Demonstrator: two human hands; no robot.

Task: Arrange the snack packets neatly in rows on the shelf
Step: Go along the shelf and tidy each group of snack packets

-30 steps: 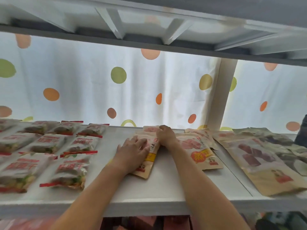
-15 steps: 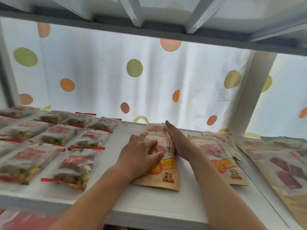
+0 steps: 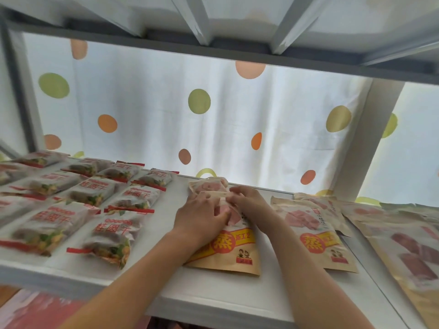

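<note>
Two bare forearms are showing in the head view, both uncovered along their whole visible length, from the lower edge of the picture up to the wrists; no sleeve edge is reaching into view on either one. The bare left hand is wearing nothing visible on its back, wrist or fingers. The bare right hand is likewise showing no covering on the wrist or on the fingers that can be seen. The forearms are looking smooth and evenly rounded, narrowing toward the wrists. The fingers are appearing slightly blurred, so fingernails and any fine detail on them cannot be made out.
</note>
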